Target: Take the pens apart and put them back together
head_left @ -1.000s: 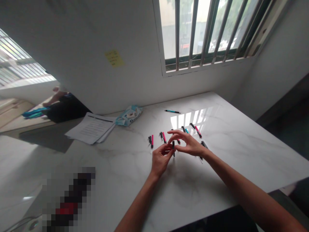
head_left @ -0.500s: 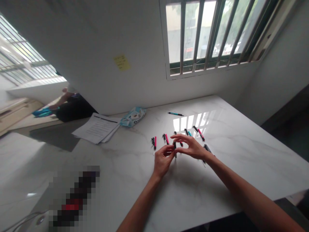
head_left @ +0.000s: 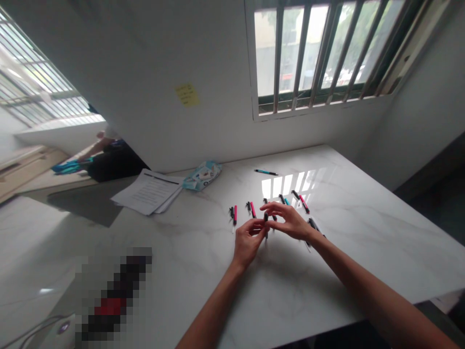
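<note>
My left hand (head_left: 248,245) pinches a slim black pen (head_left: 266,236) upright above the tabletop, its lower end showing under the fingers. Around the pen's upper part curl the fingers and thumb of my right hand (head_left: 286,220), with the thumb tip against it. The grip partly hides the pen. Behind the hands lie taken-apart pens in small groups: a pink barrel (head_left: 235,214) beside a black piece (head_left: 231,212), another pink barrel (head_left: 253,210), and a pink-and-black barrel (head_left: 304,204). A dark pen piece (head_left: 315,226) lies beyond my right wrist.
A teal pen (head_left: 266,172) lies farther back on the marble-patterned table (head_left: 363,208). To the left are a blue-white soft packet (head_left: 202,175), printed sheets (head_left: 148,191) and a blurred-out dark object (head_left: 116,295). Another person's arm (head_left: 92,149) shows beyond the partition.
The view has shifted slightly. My right thumb and fingers have moved a little closer about the pen's top; my left hand keeps its hold.
</note>
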Tool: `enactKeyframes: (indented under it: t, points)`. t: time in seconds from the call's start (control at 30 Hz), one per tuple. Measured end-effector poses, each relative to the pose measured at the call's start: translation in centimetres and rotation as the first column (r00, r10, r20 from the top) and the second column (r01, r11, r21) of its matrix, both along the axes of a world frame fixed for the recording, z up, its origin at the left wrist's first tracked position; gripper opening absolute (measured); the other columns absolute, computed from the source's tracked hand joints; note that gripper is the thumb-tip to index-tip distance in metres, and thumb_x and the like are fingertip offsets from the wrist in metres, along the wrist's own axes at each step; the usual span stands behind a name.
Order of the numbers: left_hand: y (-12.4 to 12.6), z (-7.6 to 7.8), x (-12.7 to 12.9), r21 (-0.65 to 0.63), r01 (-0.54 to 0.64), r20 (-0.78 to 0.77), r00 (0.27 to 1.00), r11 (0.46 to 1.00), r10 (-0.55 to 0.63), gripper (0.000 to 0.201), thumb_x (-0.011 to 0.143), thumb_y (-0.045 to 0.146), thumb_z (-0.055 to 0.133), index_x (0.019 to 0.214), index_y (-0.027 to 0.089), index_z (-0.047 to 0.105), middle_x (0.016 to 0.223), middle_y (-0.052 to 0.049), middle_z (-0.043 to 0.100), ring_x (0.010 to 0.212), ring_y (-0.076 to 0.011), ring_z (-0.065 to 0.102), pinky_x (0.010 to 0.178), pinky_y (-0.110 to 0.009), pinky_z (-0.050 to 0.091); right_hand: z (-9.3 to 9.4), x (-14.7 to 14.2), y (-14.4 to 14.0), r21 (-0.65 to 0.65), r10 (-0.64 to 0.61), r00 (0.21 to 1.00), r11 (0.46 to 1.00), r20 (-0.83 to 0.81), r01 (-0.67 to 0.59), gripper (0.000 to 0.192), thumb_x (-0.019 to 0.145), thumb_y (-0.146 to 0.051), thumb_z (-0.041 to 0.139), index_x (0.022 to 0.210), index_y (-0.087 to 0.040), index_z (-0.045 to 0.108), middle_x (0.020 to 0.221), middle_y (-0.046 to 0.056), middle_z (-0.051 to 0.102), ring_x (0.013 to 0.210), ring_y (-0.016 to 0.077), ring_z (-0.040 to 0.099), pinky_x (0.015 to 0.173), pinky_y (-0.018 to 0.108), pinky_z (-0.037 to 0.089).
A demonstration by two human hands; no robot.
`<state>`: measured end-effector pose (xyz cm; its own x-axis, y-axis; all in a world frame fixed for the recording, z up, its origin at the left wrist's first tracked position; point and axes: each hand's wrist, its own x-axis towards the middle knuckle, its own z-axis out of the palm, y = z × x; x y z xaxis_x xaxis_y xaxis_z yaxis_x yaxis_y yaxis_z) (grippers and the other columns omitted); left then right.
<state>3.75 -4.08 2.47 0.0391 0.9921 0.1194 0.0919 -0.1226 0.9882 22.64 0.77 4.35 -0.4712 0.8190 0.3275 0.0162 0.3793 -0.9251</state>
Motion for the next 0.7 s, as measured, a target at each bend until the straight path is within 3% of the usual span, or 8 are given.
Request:
enactKeyframes:
  t: [0.17, 0.33, 0.47, 0.57, 0.7]
  points:
    - [0.0, -0.1, 0.0, 0.008, 0.022, -0.014, 1.000, 1.000, -0.022, 0.024, 0.085, 0.038, 0.080, 0.098, 0.018, 0.078, 0.091, -0.006, 0.079, 0.085, -0.0205, 0.077, 0.082, -0.032, 0.064, 1.5, -0.3, -0.3, -0.009, -0.052, 0.993, 0.999, -0.103, 0.052, 0.038, 0.090, -0.028, 0.076, 0.127, -0.024, 0.068, 0.114, 0.007, 0.074, 0.104, 0.0203, 0.072, 0.102, 0.043, 0.057]
    - [-0.1, -0.3, 0.1, 0.015, 0.009, -0.022, 1.000, 1.000, -0.008, 0.022, 0.082, 0.034, 0.082, 0.095, 0.018, 0.077, 0.090, -0.005, 0.078, 0.083, -0.0190, 0.077, 0.082, -0.031, 0.064, 6.1, -0.2, -0.2, 0.080, -0.122, 0.986, 0.988, -0.109, 0.131, 0.047, 0.088, -0.029, 0.078, 0.133, -0.025, 0.064, 0.105, 0.005, 0.076, 0.102, 0.0208, 0.073, 0.099, 0.041, 0.058]
    - [0.1, -0.4, 0.0, 0.017, -0.006, -0.037, 0.999, 1.000, 0.007, 0.021, 0.082, 0.034, 0.081, 0.095, 0.018, 0.077, 0.087, -0.005, 0.078, 0.082, -0.0188, 0.076, 0.080, -0.031, 0.064, 8.7, 1.3, -0.4, 0.076, -0.255, 0.956, 0.961, -0.147, 0.268, 0.040, 0.088, -0.034, 0.078, 0.124, -0.024, 0.065, 0.102, 0.005, 0.076, 0.097, 0.0202, 0.074, 0.091, 0.037, 0.061]
    - [0.3, -0.4, -0.2, 0.019, -0.021, -0.032, 0.999, 1.000, 0.022, 0.022, 0.082, 0.035, 0.081, 0.095, 0.018, 0.077, 0.088, -0.005, 0.078, 0.082, -0.0190, 0.076, 0.080, -0.030, 0.064, 7.6, 2.4, -1.6, 0.037, -0.347, 0.936, 0.938, 0.059, 0.345, 0.035, 0.088, -0.034, 0.075, 0.120, -0.023, 0.067, 0.098, 0.005, 0.076, 0.088, 0.0197, 0.075, 0.082, 0.035, 0.062]
    - [0.6, -0.2, -0.6, 0.010, -0.051, -0.014, 0.999, 0.999, 0.051, 0.026, 0.081, 0.038, 0.082, 0.096, 0.017, 0.077, 0.088, -0.006, 0.078, 0.081, -0.0194, 0.076, 0.077, -0.030, 0.064, 3.2, 1.9, -3.8, -0.017, -0.332, 0.808, 0.921, 0.486, 0.389, 0.032, 0.089, -0.023, 0.067, 0.120, -0.023, 0.069, 0.090, 0.003, 0.077, 0.071, 0.0175, 0.073, 0.070, 0.030, 0.057]
